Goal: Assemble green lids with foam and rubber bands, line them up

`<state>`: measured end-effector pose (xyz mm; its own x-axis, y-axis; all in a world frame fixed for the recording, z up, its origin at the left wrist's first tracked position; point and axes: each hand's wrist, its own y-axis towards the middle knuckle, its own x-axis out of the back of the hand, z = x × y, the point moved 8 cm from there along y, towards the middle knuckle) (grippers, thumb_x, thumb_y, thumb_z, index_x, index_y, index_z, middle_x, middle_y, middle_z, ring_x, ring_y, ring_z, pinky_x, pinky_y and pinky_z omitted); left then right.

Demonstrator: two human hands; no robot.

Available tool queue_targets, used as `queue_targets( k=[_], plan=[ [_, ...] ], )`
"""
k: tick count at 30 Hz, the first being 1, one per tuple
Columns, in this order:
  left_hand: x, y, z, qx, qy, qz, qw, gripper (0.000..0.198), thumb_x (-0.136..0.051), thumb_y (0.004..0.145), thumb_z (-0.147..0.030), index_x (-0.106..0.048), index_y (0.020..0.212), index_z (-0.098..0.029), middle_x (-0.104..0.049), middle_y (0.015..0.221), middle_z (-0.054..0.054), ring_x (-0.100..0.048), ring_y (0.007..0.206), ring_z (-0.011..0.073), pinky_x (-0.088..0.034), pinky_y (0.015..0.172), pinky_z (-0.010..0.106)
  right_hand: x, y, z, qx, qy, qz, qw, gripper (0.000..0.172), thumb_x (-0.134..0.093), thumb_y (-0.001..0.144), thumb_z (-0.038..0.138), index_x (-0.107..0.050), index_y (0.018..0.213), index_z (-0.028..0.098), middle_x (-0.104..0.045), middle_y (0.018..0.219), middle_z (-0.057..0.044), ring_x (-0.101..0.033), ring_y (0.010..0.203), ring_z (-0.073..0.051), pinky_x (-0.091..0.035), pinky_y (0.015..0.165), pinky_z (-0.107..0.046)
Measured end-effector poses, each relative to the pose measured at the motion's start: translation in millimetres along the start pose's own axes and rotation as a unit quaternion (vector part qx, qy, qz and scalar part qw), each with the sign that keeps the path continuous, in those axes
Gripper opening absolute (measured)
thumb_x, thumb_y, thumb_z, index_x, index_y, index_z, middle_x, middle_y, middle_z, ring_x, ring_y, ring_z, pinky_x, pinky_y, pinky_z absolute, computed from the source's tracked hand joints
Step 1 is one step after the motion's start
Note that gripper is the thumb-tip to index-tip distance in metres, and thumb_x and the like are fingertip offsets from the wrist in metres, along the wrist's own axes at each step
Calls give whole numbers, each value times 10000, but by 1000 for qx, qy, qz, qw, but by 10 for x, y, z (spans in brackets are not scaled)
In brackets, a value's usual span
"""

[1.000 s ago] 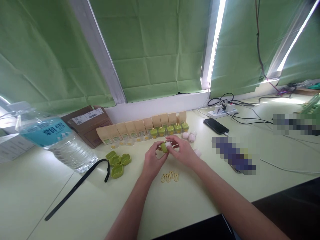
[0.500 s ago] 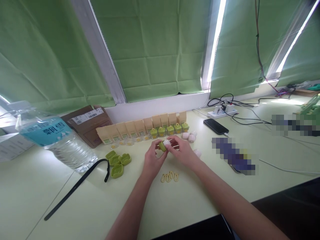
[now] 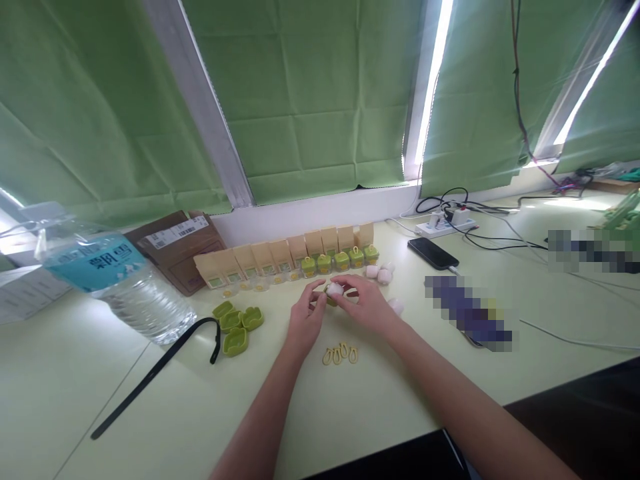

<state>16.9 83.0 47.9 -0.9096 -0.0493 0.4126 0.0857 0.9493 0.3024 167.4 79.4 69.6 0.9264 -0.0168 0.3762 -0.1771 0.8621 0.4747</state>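
Green blinds point(image 3: 310, 100) covered the windows behind a pale table point(image 3: 340, 407), on which small parts were laid out in groups. Along the back ran a row of brown paper cards point(image 3: 280, 253); before its right end stood five green-topped pieces point(image 3: 341, 260), apparently assembled, while several clear, yellow-marked pieces point(image 3: 260, 285) toward the left showed no green top. Judged by this layout, about half the row seemed done. Parts seemingly left for the remainder lay apart: four green shells point(image 3: 235, 341) near a black strap point(image 3: 155, 370), four yellow loops point(image 3: 337, 361) nearer the person, and loose pale pieces point(image 3: 385, 276) beyond the right hand point(image 3: 367, 303). Between the hands was a half-hidden green piece point(image 3: 330, 300), a white piece point(image 3: 335, 289) against its top. The right fingers pinched the white piece; those of the left hand point(image 3: 305, 317) lay at the green piece's left side, though from where I stood I could not tell whether they gripped it. Compared with half a second earlier, less green showed, the white piece faced more upward, and the left thumb had drawn back; the loose groups looked unchanged.
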Motion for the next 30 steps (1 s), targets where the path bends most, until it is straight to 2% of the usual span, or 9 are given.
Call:
queue_targets(
  k=[3, 8, 15, 25, 30],
  plan=[
    [28, 19, 25, 7, -16, -12, 1000, 357, -464, 938, -430, -621, 1190, -231, -723, 958, 34, -655, 838, 174, -491, 791, 306, -27, -7, 43, 18, -5, 13, 1000, 294, -618, 886, 313, -666, 1171, 262, -674, 1125, -62, -626, 1014, -201, -575, 830, -352],
    [3, 45, 47, 15, -49, -3, 999, 383, -502, 920, -458, -617, 1193, -216, -735, 962, 43, -675, 881, 188, -504, 825, 311, -10, -5, 108, 41, -21, 6, 999, 323, -653, 856, 283, -659, 1178, 254, -680, 1103, -59, -630, 995, -203, -563, 839, -357],
    [-10, 32, -1, -23, -22, -4, 999, 336, -456, 945, -435, -646, 1133, -231, -720, 1097, 42, -662, 988, 194, -505, 839, 305, -6, 4, 132, 53, -37, 4, 998, 276, -671, 843, 284, -677, 1117, 253, -681, 1043, -51, -625, 994, -211, -530, 896, -384],
    [-20, -21, -74, -42, 48, -6, 998, 296, -393, 972, -419, -600, 1071, -232, -706, 956, 22, -635, 797, 155, -483, 719, 255, -39, -11, 103, 49, -40, 7, 998, 256, -687, 805, 262, -639, 1055, 234, -650, 1021, -48, -622, 937, -190, -547, 818, -345],
    [-19, -29, -85, -42, 57, -5, 997, 298, -382, 973, -416, -608, 1046, -236, -700, 930, 13, -623, 786, 153, -473, 704, 248, -59, -14, 73, 40, -40, 8, 998, 247, -694, 793, 279, -629, 1026, 226, -649, 1006, -45, -629, 891, -181, -553, 798, -337]
  ],
)
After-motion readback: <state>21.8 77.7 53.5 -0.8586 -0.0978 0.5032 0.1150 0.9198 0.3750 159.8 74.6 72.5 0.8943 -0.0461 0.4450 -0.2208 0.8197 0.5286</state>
